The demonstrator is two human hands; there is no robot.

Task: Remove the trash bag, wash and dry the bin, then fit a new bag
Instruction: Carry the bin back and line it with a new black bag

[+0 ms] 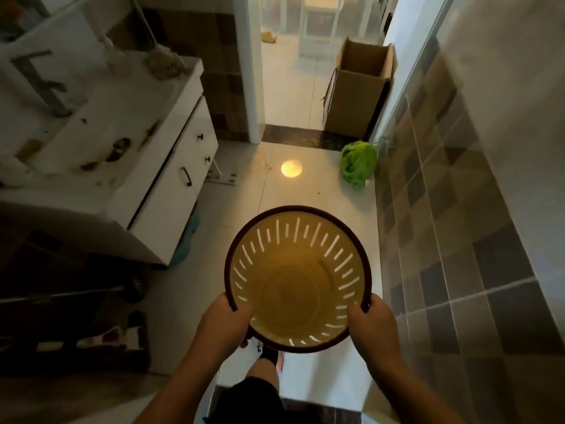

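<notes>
A round yellow bin with slotted walls and a dark brown rim hangs in front of me above the floor, its mouth facing me. No bag lines it. My left hand grips the rim at the lower left, thumb inside. My right hand grips the rim at the lower right, thumb inside too. A full green trash bag lies on the floor by the right wall, apart from the bin.
A white sink cabinet with drawers stands at the left, a mop resting on its top. An open cardboard box stands in the doorway ahead. A tiled wall runs along the right. Pale floor tiles lie between.
</notes>
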